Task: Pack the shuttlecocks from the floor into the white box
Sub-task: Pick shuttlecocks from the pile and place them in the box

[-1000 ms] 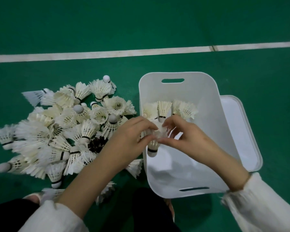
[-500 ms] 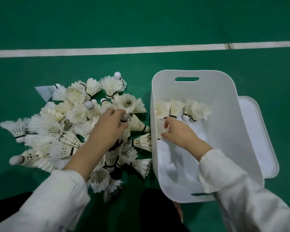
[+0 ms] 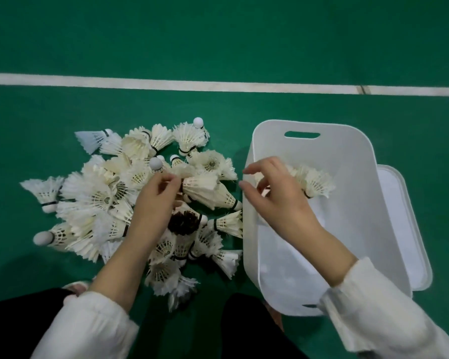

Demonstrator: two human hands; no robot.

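Green floor: left hand point(image 3: 154, 200) pinches piled shuttlecocks point(image 3: 109, 193); right hand point(image 3: 278, 200) spread over white box point(image 3: 353, 229)

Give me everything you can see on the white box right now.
The white box looks like smooth plastic, with rounded corners and a slot handle in its far wall. It stands open on the green floor, right of the shuttlecock pile. A few shuttlecocks lie inside near the far end. The right hand hovers above its left rim.

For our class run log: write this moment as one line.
left hand: fingers on pile | right hand: open, empty, over box rim | box: few shuttlecocks | stage: packing just begun
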